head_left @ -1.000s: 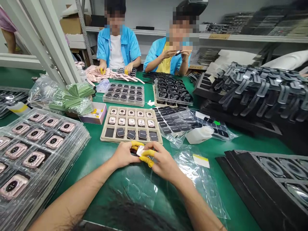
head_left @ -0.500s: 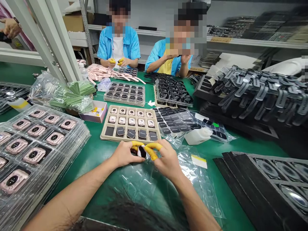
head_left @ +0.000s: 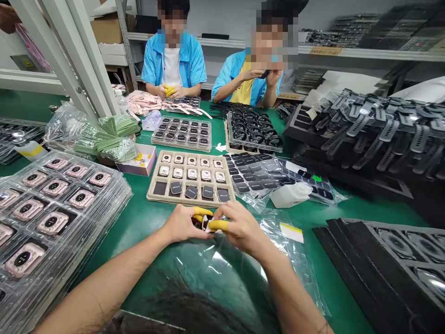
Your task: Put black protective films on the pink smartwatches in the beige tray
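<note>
Between my hands, just in front of a beige tray (head_left: pixel 150 189), is a small watch case (head_left: pixel 205 223) with a dark, shiny face. My left hand (head_left: pixel 184 223) grips it from the left, thumb below and a yellow finger cot above. My right hand (head_left: pixel 238 227) is closed at its right edge, yellow-cotted fingers pressed to a small whitish piece, perhaps a cloth; the fingers partly cover it. Pink-gold watch cases (head_left: pixel 192 174) fill the tray's two back rows. Dark square covers (head_left: pixel 207 192) lie in its front row, whose left pocket is bare.
Stacked clear trays (head_left: pixel 100 222) of pink watch cases stand at left, black foam trays (head_left: pixel 361 260) at right. Clear plastic film (head_left: pixel 295 264) and a white bottle (head_left: pixel 291 195) lie to the right. Two co-workers in blue shirts (head_left: pixel 194 60) sit across the table.
My right fingers have shifted in over the watch case, covering more of its face, and the case has turned. The view has swung slightly. One co-worker's hands have come together.
</note>
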Tool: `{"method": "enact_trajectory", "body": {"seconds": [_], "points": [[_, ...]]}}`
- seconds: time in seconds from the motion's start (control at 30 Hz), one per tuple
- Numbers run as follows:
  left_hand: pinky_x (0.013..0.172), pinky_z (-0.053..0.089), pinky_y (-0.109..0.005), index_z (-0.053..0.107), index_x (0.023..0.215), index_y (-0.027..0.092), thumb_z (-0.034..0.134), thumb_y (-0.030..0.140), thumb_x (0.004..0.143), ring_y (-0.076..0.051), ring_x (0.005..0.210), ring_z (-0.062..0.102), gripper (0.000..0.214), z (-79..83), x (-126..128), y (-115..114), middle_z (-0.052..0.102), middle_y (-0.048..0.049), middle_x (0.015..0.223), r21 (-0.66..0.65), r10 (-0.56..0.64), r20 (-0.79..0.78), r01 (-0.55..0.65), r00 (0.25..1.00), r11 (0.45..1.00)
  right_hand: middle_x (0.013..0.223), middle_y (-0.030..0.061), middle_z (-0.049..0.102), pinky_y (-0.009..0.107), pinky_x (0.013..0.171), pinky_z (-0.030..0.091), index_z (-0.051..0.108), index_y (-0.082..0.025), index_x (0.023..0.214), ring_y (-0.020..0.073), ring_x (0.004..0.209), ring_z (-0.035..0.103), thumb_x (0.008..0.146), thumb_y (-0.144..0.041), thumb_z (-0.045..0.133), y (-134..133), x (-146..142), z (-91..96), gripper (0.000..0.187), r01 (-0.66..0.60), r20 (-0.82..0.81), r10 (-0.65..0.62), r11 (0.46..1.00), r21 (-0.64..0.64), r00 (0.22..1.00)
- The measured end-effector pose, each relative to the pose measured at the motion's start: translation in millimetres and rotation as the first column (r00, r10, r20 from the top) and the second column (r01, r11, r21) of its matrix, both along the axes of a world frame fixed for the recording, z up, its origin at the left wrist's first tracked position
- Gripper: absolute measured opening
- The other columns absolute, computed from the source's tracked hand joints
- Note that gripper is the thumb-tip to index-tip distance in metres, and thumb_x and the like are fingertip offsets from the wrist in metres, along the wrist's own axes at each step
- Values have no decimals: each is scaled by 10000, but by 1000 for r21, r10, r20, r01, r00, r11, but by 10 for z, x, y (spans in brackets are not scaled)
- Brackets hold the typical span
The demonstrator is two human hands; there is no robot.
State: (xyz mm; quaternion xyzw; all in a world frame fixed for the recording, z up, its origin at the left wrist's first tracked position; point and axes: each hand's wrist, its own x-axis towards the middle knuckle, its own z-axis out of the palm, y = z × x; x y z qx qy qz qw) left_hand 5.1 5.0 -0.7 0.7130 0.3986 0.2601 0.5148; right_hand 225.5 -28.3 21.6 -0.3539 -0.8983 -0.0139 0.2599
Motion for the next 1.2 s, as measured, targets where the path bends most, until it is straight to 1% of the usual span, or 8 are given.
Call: {"method": "enact_trajectory", "body": {"seconds": [0.1,0.17,0.3,0.37,0.53,0.73,0.93,1.2], "points": [[737,587,-257,803,1125,153,922,366,574,-197,787,726,602,-14,3,1,801,-39,872,-67,54,43,-51,998,996,887,32,685,357,698,365,723,-272,905,199,780,524,835,45,470,-1,199,61,412,107,60,-107,994,9,992],[784,604,-279,795,1144,152,926,371,571,-206,811,737,627,-35,6,10,807,-55,911,-88,81,74,-74,994,993,889,43,683,356,696,382,714,-266,972,207,787,540,857,13,478,-29,199,63,383,160,-13,-160,987,-19,987],[796,609,-284,794,1141,154,910,283,562,-220,853,747,604,-73,8,23,812,-55,943,-57,65,100,-59,993,997,865,54,679,350,702,408,686,-229,982,206,791,565,982,-197,553,-66,-121,-43,137,135,-148,-138,990,-30,979],[796,608,-282,799,1128,161,892,258,583,-221,859,749,561,-80,8,20,813,-46,936,-34,56,91,-53,994,998,833,58,674,348,694,407,680,-213,938,206,768,560,1013,-277,547,-44,-234,-104,165,163,-144,-162,987,-5,976],[858,619,-310,789,1151,148,917,371,604,-225,870,759,604,-79,10,10,814,-69,985,-4,149,106,-149,983,989,849,90,687,373,708,397,686,-205,952,237,793,569,1014,-273,558,-20,-191,-131,157,445,-206,-423,893,72,882],[848,622,-302,792,1161,168,870,240,626,-234,892,764,545,-92,3,16,817,-61,998,38,100,81,-103,992,994,841,78,686,363,682,394,669,-214,950,226,772,571,1025,-224,494,-72,-383,-139,191,323,-165,-305,941,102,938],[865,634,-316,795,1132,148,925,357,587,-234,876,773,598,-87,21,13,818,-69,969,-10,158,75,-158,984,987,811,83,656,372,689,365,658,-208,940,248,775,556,1020,-241,468,3,-58,-138,209,563,-130,-551,821,93,824],[875,628,-314,787,1128,132,920,350,603,-233,891,767,585,-49,17,12,817,-72,979,3,164,96,-165,982,986,879,70,685,383,727,458,654,-244,979,253,825,597,993,-266,543,-89,-134,-135,114,437,-269,-456,890,-131,848]]}}
